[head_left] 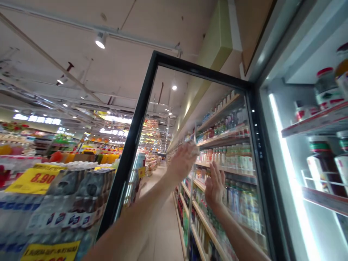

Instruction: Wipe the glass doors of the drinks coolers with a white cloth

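A glass fridge door with a black frame stands swung open in front of me. My left hand reaches up to the inside of the glass. Its fingers are curled, with a pale patch at the knuckles that I cannot make out. My right hand lies lower and to the right, fingers stretched out and flat against the same pane. Through the glass I see an aisle of shelves with bottles.
The open fridge on the right has lit shelves with bottles and jars. On the left are stacked packs of bottles with a yellow price sign. The store aisle floor runs ahead behind the door.
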`<state>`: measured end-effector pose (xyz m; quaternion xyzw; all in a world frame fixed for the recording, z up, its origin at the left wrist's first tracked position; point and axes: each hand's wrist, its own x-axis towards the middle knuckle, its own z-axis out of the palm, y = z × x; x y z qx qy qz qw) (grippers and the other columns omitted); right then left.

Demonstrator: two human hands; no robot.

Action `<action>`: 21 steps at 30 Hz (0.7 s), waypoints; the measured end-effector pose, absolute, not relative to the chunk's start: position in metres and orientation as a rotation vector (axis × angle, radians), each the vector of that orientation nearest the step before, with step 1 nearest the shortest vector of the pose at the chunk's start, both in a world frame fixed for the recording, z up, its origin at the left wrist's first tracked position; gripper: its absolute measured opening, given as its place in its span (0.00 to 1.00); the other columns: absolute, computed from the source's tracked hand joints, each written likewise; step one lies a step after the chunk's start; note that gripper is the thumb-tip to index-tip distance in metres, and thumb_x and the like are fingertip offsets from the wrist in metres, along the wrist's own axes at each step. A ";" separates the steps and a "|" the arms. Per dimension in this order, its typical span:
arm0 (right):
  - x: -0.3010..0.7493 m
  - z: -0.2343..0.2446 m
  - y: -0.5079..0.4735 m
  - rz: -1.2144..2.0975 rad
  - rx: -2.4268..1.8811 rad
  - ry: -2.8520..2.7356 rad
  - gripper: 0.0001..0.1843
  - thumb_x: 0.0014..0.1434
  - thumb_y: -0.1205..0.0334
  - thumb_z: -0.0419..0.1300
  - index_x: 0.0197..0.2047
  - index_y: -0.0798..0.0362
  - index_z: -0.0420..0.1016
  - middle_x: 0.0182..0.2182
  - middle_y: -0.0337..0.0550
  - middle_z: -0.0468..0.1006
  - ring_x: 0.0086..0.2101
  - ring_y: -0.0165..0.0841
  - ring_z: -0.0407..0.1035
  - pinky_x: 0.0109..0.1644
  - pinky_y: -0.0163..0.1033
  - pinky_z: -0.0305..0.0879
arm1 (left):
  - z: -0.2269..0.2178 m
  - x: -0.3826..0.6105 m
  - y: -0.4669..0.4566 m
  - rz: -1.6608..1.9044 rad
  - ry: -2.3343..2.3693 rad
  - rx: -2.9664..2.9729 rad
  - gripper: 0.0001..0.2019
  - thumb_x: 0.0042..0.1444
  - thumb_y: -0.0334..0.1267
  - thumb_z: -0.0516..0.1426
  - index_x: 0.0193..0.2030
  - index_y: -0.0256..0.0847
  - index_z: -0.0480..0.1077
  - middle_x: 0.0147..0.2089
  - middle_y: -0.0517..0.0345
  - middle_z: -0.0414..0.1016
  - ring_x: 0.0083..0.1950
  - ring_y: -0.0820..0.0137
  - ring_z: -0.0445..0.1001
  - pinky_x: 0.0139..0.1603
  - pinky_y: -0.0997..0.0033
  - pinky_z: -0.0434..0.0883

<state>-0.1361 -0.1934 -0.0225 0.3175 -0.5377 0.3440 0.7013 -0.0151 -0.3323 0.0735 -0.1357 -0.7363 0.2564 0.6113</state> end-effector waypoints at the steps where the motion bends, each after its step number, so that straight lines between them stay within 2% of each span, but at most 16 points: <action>1: -0.137 -0.023 -0.193 0.777 0.697 -1.196 0.28 0.63 0.63 0.39 0.67 0.50 0.47 0.62 0.54 0.60 0.62 0.41 0.54 0.63 0.57 0.47 | 0.067 -0.020 -0.325 0.680 -1.730 -0.457 0.18 0.62 0.36 0.47 0.57 0.46 0.64 0.66 0.55 0.59 0.69 0.62 0.51 0.67 0.57 0.52; 4: -0.139 -0.024 -0.193 0.822 0.664 -1.182 0.28 0.64 0.63 0.39 0.67 0.51 0.47 0.62 0.55 0.60 0.62 0.41 0.54 0.63 0.57 0.48 | 0.065 -0.024 -0.319 0.761 -1.776 -0.564 0.17 0.62 0.37 0.48 0.56 0.50 0.65 0.65 0.57 0.61 0.68 0.63 0.54 0.67 0.56 0.52; 8: -0.137 -0.024 -0.194 0.805 0.658 -1.198 0.29 0.63 0.63 0.39 0.67 0.50 0.46 0.63 0.54 0.58 0.62 0.41 0.53 0.63 0.57 0.46 | 0.090 -0.015 -0.331 0.458 -1.663 -0.120 0.18 0.62 0.36 0.46 0.57 0.46 0.65 0.66 0.49 0.58 0.68 0.56 0.53 0.66 0.45 0.49; 10: -0.135 -0.023 -0.194 0.804 0.662 -1.204 0.29 0.63 0.63 0.39 0.67 0.50 0.45 0.63 0.53 0.58 0.63 0.41 0.52 0.63 0.57 0.46 | 0.087 -0.019 -0.327 0.413 -1.642 -0.103 0.18 0.62 0.36 0.47 0.58 0.45 0.64 0.66 0.49 0.57 0.68 0.57 0.52 0.66 0.47 0.50; 13: -0.133 -0.022 -0.194 0.827 0.661 -1.204 0.29 0.63 0.63 0.39 0.67 0.51 0.46 0.63 0.54 0.59 0.62 0.41 0.53 0.63 0.57 0.47 | 0.068 -0.032 -0.311 0.619 -1.762 -0.441 0.16 0.61 0.38 0.48 0.55 0.47 0.67 0.65 0.55 0.60 0.68 0.62 0.53 0.66 0.55 0.53; 16: -0.132 -0.022 -0.193 0.858 0.636 -1.194 0.29 0.63 0.63 0.38 0.67 0.52 0.48 0.62 0.55 0.59 0.62 0.42 0.54 0.62 0.57 0.48 | 0.071 -0.035 -0.306 0.676 -1.790 -0.530 0.15 0.61 0.38 0.49 0.53 0.52 0.67 0.65 0.61 0.61 0.67 0.66 0.54 0.67 0.57 0.52; 18: -0.132 -0.022 -0.193 0.857 0.630 -1.193 0.29 0.62 0.63 0.38 0.67 0.52 0.47 0.62 0.55 0.59 0.62 0.41 0.54 0.62 0.58 0.48 | 0.087 -0.031 -0.311 0.502 -1.722 -0.289 0.17 0.61 0.35 0.49 0.55 0.52 0.66 0.65 0.60 0.60 0.67 0.65 0.54 0.67 0.53 0.50; 19: -0.132 -0.022 -0.193 0.847 0.632 -1.196 0.29 0.62 0.63 0.38 0.67 0.51 0.47 0.62 0.55 0.60 0.62 0.41 0.54 0.62 0.58 0.48 | 0.094 -0.029 -0.314 0.422 -1.682 -0.184 0.18 0.61 0.35 0.47 0.57 0.47 0.65 0.66 0.54 0.58 0.68 0.61 0.52 0.67 0.47 0.48; 21: -0.132 -0.022 -0.192 0.827 0.633 -1.205 0.29 0.62 0.63 0.38 0.67 0.52 0.47 0.62 0.55 0.60 0.62 0.41 0.53 0.62 0.58 0.48 | 0.100 -0.028 -0.315 0.328 -1.640 -0.069 0.18 0.62 0.35 0.46 0.57 0.43 0.65 0.66 0.49 0.56 0.68 0.56 0.51 0.66 0.43 0.48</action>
